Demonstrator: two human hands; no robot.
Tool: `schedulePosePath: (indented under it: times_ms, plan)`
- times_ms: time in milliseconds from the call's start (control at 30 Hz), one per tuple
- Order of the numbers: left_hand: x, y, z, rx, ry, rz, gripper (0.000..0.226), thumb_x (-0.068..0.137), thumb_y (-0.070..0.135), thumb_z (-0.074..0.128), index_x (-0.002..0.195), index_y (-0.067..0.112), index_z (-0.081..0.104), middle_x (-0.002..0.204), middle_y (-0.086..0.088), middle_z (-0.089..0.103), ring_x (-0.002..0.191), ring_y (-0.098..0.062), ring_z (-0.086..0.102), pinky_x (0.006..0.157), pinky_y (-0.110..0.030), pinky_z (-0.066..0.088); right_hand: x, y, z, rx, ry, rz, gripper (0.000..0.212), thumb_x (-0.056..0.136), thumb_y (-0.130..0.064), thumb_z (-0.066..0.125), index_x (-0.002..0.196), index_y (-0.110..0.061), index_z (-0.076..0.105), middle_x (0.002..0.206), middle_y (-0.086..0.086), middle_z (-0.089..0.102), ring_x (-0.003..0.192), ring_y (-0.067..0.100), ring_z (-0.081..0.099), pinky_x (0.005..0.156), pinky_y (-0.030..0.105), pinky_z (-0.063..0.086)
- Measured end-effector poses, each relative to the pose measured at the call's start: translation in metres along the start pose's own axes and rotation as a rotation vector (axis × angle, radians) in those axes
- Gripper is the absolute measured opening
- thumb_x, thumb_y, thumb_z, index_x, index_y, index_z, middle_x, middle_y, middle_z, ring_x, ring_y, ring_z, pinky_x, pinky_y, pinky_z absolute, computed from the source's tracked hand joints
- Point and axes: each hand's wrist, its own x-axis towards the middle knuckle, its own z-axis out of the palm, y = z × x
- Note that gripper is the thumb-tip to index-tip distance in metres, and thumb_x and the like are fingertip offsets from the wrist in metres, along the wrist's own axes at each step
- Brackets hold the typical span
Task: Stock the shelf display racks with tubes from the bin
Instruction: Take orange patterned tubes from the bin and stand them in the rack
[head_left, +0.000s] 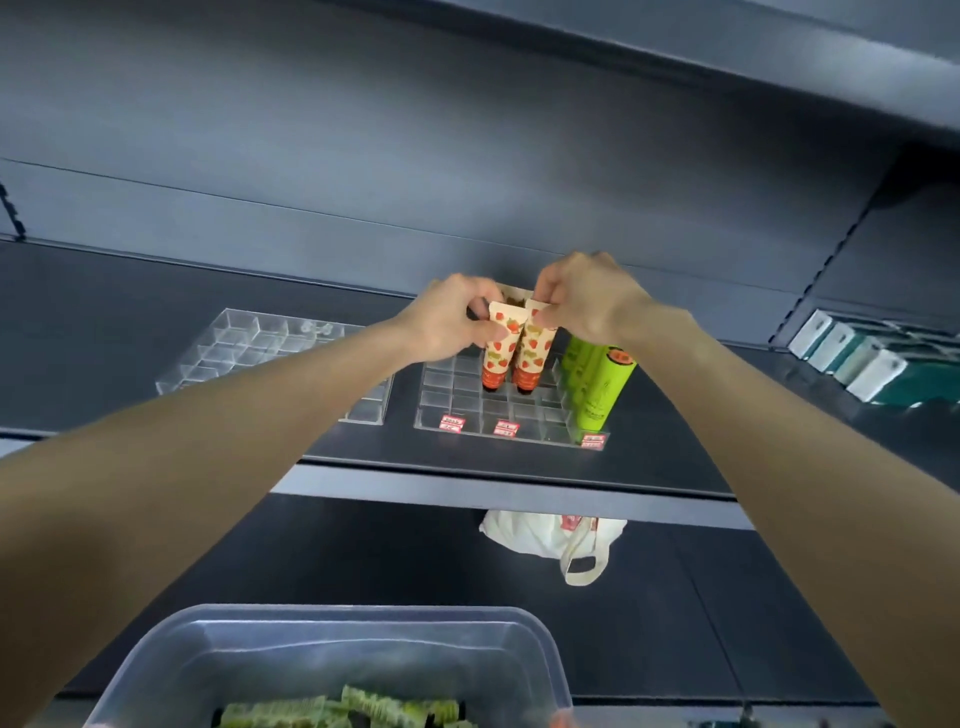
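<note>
In the head view, a clear display rack (467, 402) sits on a dark shelf (670, 447). Toward the rack's back, the left strawberry tube (500, 351) and the right strawberry tube (533, 356) stand cap-down, side by side; the left hand (451, 318) pinches the crimped top of the first and the right hand (587, 301) pinches the top of the second. Upright green tubes (605, 395) fill the rack's right edge, a second clear rack (249, 348) lies to its left, white boxes (852, 358) sit well to its right, and below it a white bag (540, 535) lies above the translucent bin (332, 616) of loose green tubes (363, 709).
</note>
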Motion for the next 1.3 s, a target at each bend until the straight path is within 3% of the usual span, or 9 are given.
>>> schedulePosePath:
  times_ms: [100, 233, 367, 467, 967, 1300]
  plan:
    - [0.003, -0.003, 0.002, 0.009, -0.026, -0.001, 0.011, 0.083, 0.012, 0.066, 0.092, 0.014, 0.06, 0.095, -0.009, 0.069, 0.086, -0.021, 0.065, 0.08, -0.032, 0.052, 0.003, -0.002, 0.005, -0.021, -0.024, -0.009, 0.015, 0.083, -0.02, 0.069, 0.098, -0.021, 0.067, 0.109, 0.009, 0.066, 0.102, 0.027, 0.06, 0.09, 0.037, 0.051]
    - [0.004, -0.006, 0.003, 0.02, -0.061, -0.009, 0.008, 0.084, 0.012, 0.065, 0.09, 0.015, 0.06, 0.097, -0.009, 0.069, 0.087, -0.02, 0.065, 0.085, -0.036, 0.051, 0.003, -0.002, 0.011, -0.054, -0.06, -0.014, 0.013, 0.086, -0.017, 0.066, 0.099, -0.019, 0.065, 0.11, 0.008, 0.064, 0.101, 0.026, 0.059, 0.089, 0.036, 0.051]
    - [0.006, -0.009, 0.004, 0.054, -0.117, -0.02, 0.005, 0.086, 0.014, 0.063, 0.089, 0.016, 0.059, 0.092, -0.002, 0.065, 0.086, -0.017, 0.063, 0.09, -0.036, 0.05, 0.006, -0.003, 0.011, -0.202, -0.075, -0.035, 0.015, 0.088, -0.013, 0.063, 0.102, -0.019, 0.064, 0.109, 0.005, 0.065, 0.109, 0.025, 0.055, 0.103, 0.04, 0.032]
    - [0.006, -0.009, 0.004, 0.059, -0.134, -0.025, 0.005, 0.088, 0.015, 0.061, 0.091, 0.019, 0.058, 0.095, 0.0, 0.064, 0.094, -0.019, 0.063, 0.094, -0.04, 0.048, 0.008, -0.004, 0.01, -0.243, -0.072, -0.036, 0.015, 0.088, -0.012, 0.063, 0.102, -0.017, 0.067, 0.107, 0.004, 0.065, 0.109, 0.026, 0.053, 0.104, 0.044, 0.026]
    - [0.005, 0.001, 0.004, 0.123, -0.159, -0.017, 0.006, 0.089, 0.017, 0.058, 0.095, 0.017, 0.057, 0.1, -0.002, 0.064, 0.092, -0.017, 0.06, 0.088, -0.034, 0.05, 0.008, -0.003, 0.005, -0.189, -0.1, -0.021, 0.016, 0.089, -0.009, 0.061, 0.101, -0.017, 0.069, 0.108, 0.003, 0.067, 0.109, 0.025, 0.054, 0.104, 0.044, 0.028]
    - [0.006, 0.007, -0.005, 0.178, -0.08, -0.028, 0.024, 0.088, 0.015, 0.061, 0.112, 0.012, 0.058, 0.107, -0.009, 0.065, 0.092, -0.019, 0.059, 0.091, -0.034, 0.049, 0.004, -0.003, -0.004, -0.147, -0.086, -0.036, 0.019, 0.087, -0.007, 0.062, 0.098, -0.022, 0.068, 0.109, -0.001, 0.066, 0.114, 0.021, 0.051, 0.105, 0.042, 0.027]
